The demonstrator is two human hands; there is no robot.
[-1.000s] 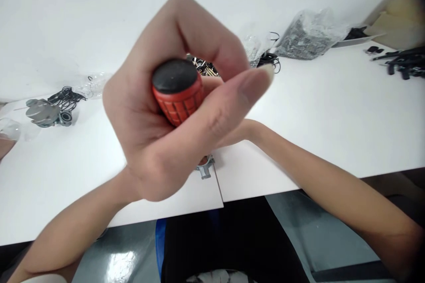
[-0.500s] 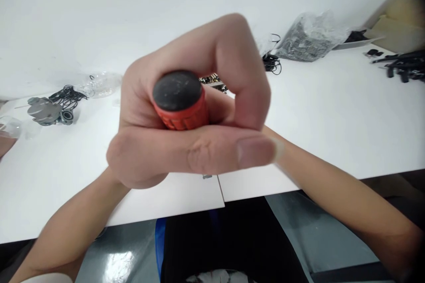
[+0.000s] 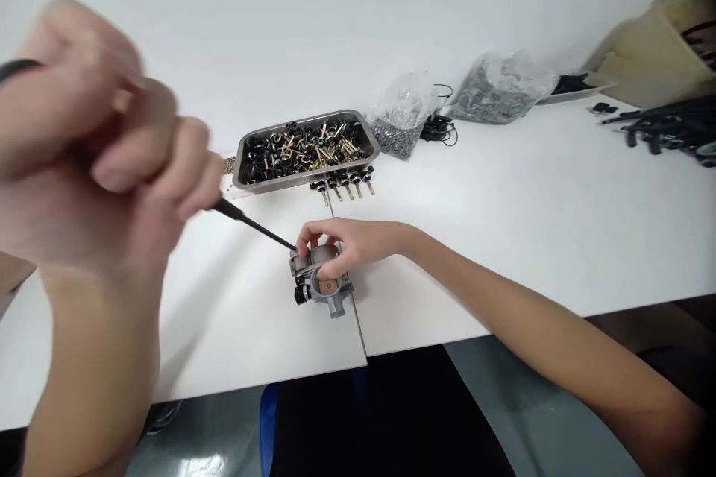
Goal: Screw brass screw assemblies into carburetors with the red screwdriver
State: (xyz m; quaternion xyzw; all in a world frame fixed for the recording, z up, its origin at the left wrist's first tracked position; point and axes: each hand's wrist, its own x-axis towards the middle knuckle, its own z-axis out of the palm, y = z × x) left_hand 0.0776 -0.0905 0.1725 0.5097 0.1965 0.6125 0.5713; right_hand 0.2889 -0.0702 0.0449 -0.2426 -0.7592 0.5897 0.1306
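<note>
Close to the camera on the left, my left hand (image 3: 101, 141) is wrapped around a screwdriver, slightly blurred. Most of the handle is hidden in the fist; its dark end shows at the left edge. The screwdriver's black shaft (image 3: 254, 224) slants down to the right, its tip appearing to meet the upper left side of a grey metal carburetor (image 3: 334, 304). My right hand (image 3: 363, 242) grips this carburetor from above on the white table, fingers over its top and thumb at the round opening. A black knob (image 3: 302, 294) sticks out at its left.
Behind stands a metal tray (image 3: 305, 180) full of small black and brass screws, with several more lined up before it. Clear bags of small parts (image 3: 397, 127), a black cable coil (image 3: 439, 129) and black parts (image 3: 671, 123) lie to the right. A seam (image 3: 361, 328) crosses the table.
My left hand has moved left with the screwdriver, which now slants toward the carburetor. The carburetor, my right hand and the tray have come into sight from behind it.
</note>
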